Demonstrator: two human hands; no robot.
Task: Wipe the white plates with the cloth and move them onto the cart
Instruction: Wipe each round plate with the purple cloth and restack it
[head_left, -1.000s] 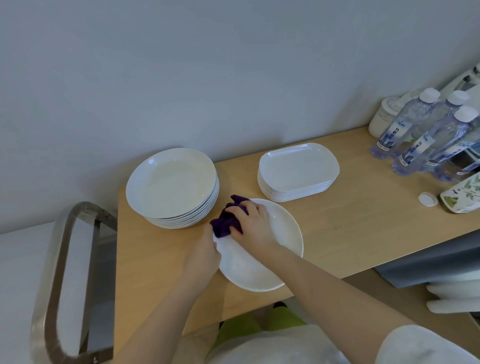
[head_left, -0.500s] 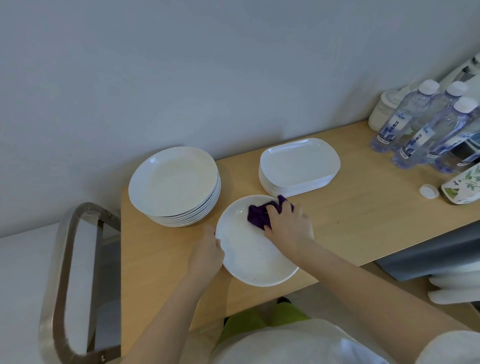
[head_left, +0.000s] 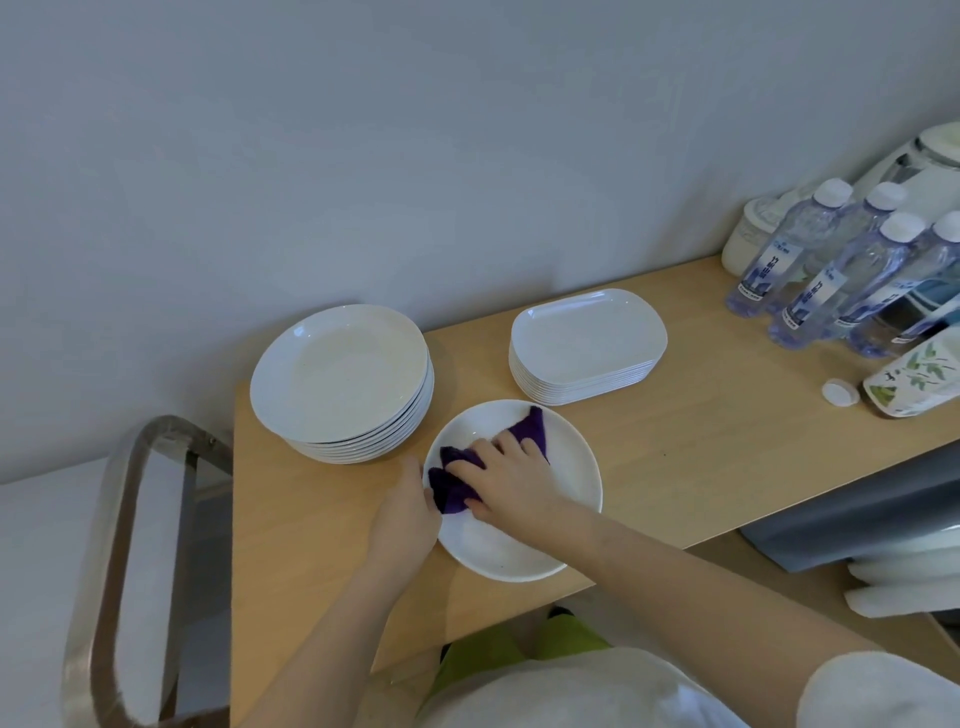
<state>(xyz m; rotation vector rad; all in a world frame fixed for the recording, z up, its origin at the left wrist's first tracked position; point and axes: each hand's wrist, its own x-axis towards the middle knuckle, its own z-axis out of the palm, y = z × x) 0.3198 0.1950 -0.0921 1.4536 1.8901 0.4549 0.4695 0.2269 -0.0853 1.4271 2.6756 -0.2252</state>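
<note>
At the table's near edge, 1 plate (head_left: 569, 480) is steadied at its left rim by the left hand (head_left: 404, 519), seemingly pinched. The cloth (head_left: 491, 457) is pressed flat under the right hand (head_left: 511, 480); every part should be covered.

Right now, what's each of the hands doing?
Left hand: grips the plate rim.
Right hand: fingers flat, pressing the cloth onto the plate.
</note>
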